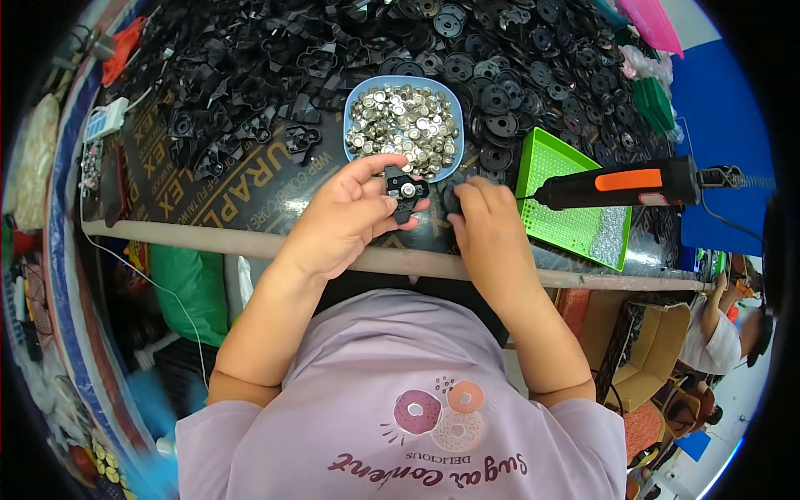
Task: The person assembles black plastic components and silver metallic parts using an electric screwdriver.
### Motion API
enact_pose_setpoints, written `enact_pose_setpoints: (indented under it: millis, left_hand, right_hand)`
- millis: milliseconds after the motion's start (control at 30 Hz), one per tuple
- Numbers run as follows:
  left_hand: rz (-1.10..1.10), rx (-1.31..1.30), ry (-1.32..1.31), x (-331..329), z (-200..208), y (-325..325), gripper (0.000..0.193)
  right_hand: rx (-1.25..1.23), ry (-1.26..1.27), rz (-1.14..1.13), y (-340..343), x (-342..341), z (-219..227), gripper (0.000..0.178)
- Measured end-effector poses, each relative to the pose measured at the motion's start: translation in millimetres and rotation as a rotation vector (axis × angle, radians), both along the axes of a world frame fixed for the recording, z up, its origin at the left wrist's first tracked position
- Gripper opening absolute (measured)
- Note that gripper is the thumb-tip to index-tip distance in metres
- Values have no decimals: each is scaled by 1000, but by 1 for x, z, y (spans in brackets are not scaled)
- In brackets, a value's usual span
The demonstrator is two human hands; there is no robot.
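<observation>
Near the table's front edge, my left hand [333, 212] is closed around a black plastic housing [393, 181] with a small silvery metal cap [407, 190] at its centre. Just right of it, my right hand [493, 218] has its fingers bent together on a dark round disc [452, 193], which they partly cover. The disc is close to the housing; a small gap seems to lie between them. Beyond both hands stands a light blue bowl [348, 137] full of shiny metal caps [406, 125].
Black plastic housings [242, 75] pile up far left, black discs [500, 100] far right. A green perforated tray [533, 225] holds tiny metal pieces [612, 233]. Over it hangs a black and orange electric screwdriver [625, 182] on a spring. A power strip [106, 119] sits left.
</observation>
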State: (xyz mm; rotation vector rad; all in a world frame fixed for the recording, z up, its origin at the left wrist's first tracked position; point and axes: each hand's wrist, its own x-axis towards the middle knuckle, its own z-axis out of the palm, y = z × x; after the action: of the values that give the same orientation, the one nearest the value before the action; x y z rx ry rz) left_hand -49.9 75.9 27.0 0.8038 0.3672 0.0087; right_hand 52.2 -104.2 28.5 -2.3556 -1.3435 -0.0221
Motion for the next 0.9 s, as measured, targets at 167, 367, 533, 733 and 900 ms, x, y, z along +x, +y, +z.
enact_pose_setpoints:
  millis: [167,367,533,733,900]
  left_hand:
    - [-3,18,14,0,3,-2,47]
    - [-22,19,-11,-3,3,2,47]
    - [-19,9,-17,-3,1,-1,47]
    - [-23,5,-4,-6,1,1,47]
    - [-10,23,-16,-6,-2,-1,48]
  right_hand:
    - [90,449,4,-13,1,13,47]
    - [155,291,48,-14,2,11,53]
    - [104,253,-54,-12,0,1,44]
    - [173,330,-59,-12,2,-2,35]
    - [229,343,-69,-13,4,7,28]
